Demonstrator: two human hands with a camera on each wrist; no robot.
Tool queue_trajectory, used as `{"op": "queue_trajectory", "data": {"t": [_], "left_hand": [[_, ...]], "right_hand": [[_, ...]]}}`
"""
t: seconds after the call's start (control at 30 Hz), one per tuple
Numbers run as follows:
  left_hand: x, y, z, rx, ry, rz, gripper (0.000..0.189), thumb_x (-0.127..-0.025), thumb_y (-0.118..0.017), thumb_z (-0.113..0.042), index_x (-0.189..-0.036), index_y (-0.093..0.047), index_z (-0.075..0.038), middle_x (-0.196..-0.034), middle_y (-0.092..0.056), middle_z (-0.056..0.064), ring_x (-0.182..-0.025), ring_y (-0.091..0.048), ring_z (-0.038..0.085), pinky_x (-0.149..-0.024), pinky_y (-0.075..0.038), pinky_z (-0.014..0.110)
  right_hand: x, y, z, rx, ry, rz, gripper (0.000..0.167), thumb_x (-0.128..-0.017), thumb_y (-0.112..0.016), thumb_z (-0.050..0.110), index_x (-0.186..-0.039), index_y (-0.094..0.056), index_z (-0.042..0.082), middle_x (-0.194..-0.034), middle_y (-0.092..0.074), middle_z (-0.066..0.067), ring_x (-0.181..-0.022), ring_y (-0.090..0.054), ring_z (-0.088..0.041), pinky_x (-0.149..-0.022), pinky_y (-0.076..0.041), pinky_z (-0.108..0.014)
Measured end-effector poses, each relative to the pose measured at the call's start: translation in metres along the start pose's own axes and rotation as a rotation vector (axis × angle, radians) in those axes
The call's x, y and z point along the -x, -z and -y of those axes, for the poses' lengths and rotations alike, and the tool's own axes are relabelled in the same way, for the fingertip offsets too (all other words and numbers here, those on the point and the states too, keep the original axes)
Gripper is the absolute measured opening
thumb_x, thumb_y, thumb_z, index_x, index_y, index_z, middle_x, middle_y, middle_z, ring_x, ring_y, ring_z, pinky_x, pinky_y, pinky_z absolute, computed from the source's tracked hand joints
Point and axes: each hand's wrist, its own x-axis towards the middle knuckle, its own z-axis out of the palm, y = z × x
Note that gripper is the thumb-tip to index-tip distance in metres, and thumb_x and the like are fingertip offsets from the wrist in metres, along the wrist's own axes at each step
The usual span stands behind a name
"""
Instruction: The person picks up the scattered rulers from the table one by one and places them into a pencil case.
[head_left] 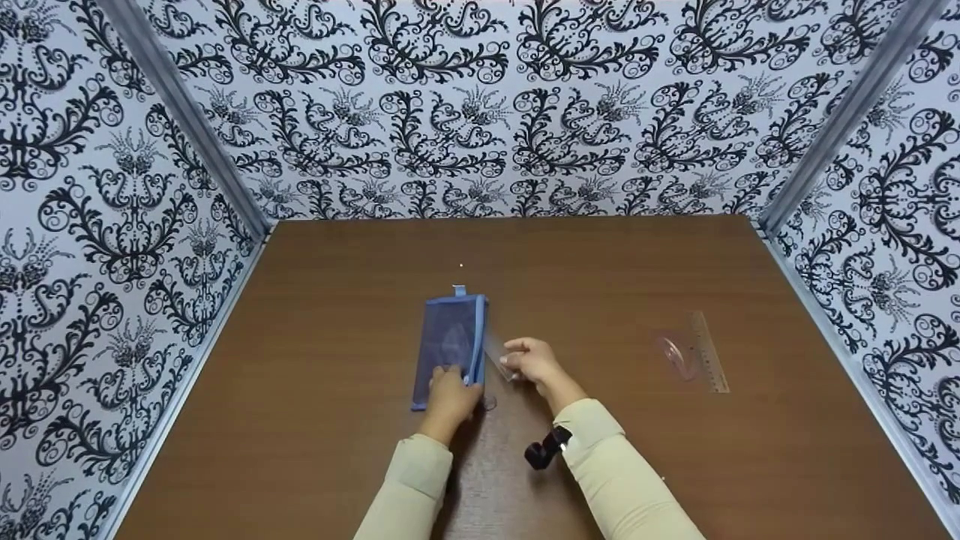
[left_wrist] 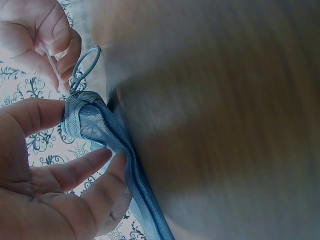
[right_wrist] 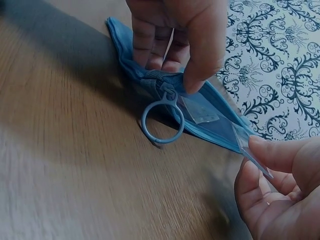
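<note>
A blue mesh zip pouch (head_left: 444, 322) lies lengthwise on the table with its zip side open to the right. My left hand (head_left: 451, 397) grips the near end of it, thumb and fingers on either side of the opening. From the zip hangs a blue pull ring (right_wrist: 144, 122). My right hand (head_left: 536, 365) pinches a thin clear plastic piece (right_wrist: 256, 162) between thumb and fingers. That piece reaches into the pouch's opening; its full shape is hidden. Another clear piece (right_wrist: 200, 114) shows inside the pouch.
To the right on the brown table (head_left: 600, 300) lie a clear ruler (head_left: 709, 352) and a pinkish clear curved piece (head_left: 677, 358), apparently a protractor. Patterned panels (head_left: 480, 112) stand at the back and both sides. A black device (head_left: 544, 450) is strapped at my right wrist.
</note>
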Motion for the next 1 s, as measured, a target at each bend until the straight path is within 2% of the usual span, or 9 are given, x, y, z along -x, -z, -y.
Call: {"op": "queue_trajectory", "data": {"t": [0.23,0.5,0.73,0.87,1.0], "left_hand": [[0.000,0.000,0.000,-0.006,-0.003,-0.002,0.053,-0.079,-0.068,-0.015,-0.124,-0.056,0.009,-0.122,-0.047,0.027,-0.115,-0.047,0.044,-0.096,-0.043,0.049],[0.001,0.001,-0.001,0.008,-0.002,-0.006,0.053,-0.079,-0.068,-0.015,-0.125,-0.056,0.010,-0.123,-0.047,0.028,-0.116,-0.046,0.046,-0.096,-0.043,0.051],[0.000,0.001,-0.001,0.007,0.015,0.008,0.053,-0.080,-0.067,-0.016,-0.126,-0.056,0.008,-0.127,-0.046,0.028,-0.118,-0.045,0.045,-0.096,-0.043,0.049],[0.000,0.001,-0.002,0.002,0.018,0.013,0.054,-0.080,-0.066,-0.015,-0.127,-0.056,0.008,-0.127,-0.046,0.028,-0.118,-0.046,0.044,-0.095,-0.044,0.049],[0.000,0.002,-0.002,-0.012,-0.002,0.001,0.050,-0.079,-0.067,-0.016,-0.121,-0.058,0.010,-0.120,-0.048,0.027,-0.112,-0.048,0.044,-0.092,-0.045,0.050]], "right_hand": [[0.004,-0.004,0.004,-0.022,0.005,0.026,0.037,-0.082,-0.063,-0.011,-0.118,-0.055,-0.015,-0.083,-0.067,-0.011,-0.058,-0.056,-0.011,-0.051,-0.048,-0.020],[-0.001,-0.007,-0.001,-0.024,-0.018,0.014,0.037,-0.083,-0.063,-0.011,-0.118,-0.056,-0.014,-0.083,-0.066,-0.011,-0.061,-0.057,-0.012,-0.051,-0.048,-0.020],[-0.004,-0.012,-0.003,0.021,-0.017,0.003,0.033,-0.081,-0.066,-0.009,-0.114,-0.061,-0.009,-0.088,-0.068,-0.015,-0.061,-0.056,-0.013,-0.052,-0.047,-0.021],[-0.008,-0.012,-0.007,0.022,0.016,0.022,0.030,-0.080,-0.067,-0.009,-0.109,-0.063,-0.007,-0.086,-0.067,-0.015,-0.060,-0.057,-0.014,-0.053,-0.049,-0.023],[-0.006,-0.015,-0.001,0.039,-0.012,0.002,0.031,-0.082,-0.067,-0.009,-0.113,-0.062,-0.009,-0.091,-0.068,-0.017,-0.064,-0.058,-0.013,-0.053,-0.048,-0.021]]}}
